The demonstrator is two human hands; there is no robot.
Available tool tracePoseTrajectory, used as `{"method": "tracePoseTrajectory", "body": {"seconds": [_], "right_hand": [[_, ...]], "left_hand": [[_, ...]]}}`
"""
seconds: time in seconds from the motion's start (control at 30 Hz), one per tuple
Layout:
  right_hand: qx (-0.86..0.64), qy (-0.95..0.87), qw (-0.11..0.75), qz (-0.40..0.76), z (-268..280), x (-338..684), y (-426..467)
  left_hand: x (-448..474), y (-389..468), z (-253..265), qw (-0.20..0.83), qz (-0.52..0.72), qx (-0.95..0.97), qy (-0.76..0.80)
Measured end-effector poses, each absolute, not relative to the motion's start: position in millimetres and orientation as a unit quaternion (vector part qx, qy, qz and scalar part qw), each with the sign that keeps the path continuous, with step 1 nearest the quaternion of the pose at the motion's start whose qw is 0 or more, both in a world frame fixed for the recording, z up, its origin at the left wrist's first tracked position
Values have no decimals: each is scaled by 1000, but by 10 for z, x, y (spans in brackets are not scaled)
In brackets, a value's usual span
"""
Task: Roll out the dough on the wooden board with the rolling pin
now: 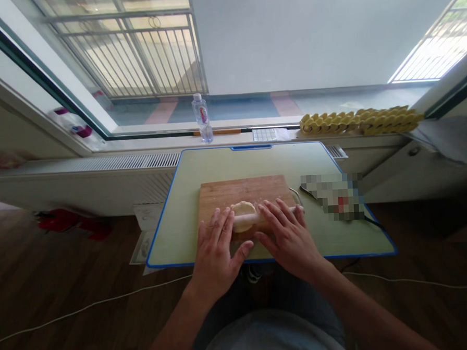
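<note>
A pale rolling pin (245, 218) lies across a piece of flattened dough (242, 208) on a wooden cutting board (214, 193). My left hand (217, 251) rests on the pin's left end, fingers stretched out flat and thumb spread to the side. On the other end lies my right hand (289, 240), its fingers extended over the pin and not wrapped round it. The dough shows between the hands, above and below the pin, with an uneven upper edge. White specks like flour dot the board near the right fingertips. Palms and the pin's left tip are hidden.
Under the board is a pale green table (174, 230) with a blue rim. A blurred-out object (336, 197) with a dark cord lies at its right. On the windowsill stand a clear bottle (202, 119) and a yellow folded item (359, 121). A radiator (139, 161) runs below.
</note>
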State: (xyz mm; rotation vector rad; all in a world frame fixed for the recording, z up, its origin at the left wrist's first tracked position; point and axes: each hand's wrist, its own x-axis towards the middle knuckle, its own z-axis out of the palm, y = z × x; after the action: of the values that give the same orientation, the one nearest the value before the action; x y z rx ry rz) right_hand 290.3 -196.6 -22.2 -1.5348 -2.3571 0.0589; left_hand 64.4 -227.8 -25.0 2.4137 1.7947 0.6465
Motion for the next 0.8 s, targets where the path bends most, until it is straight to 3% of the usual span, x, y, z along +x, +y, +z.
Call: {"method": "tracePoseTrajectory", "body": {"seconds": [0.33,0.63,0.8], "right_hand": [[-578,-805,130,11,-204,2698,-1256],[-542,-822,174,37,-145,2913,-2018],[-547,-818,173,36,-205,2962,-2018]], "left_hand": [[662,-1458,-230,66,214,748,625],[607,-2252,-275,55,225,780,581],[617,-2318,-284,44,219,782,582]]}}
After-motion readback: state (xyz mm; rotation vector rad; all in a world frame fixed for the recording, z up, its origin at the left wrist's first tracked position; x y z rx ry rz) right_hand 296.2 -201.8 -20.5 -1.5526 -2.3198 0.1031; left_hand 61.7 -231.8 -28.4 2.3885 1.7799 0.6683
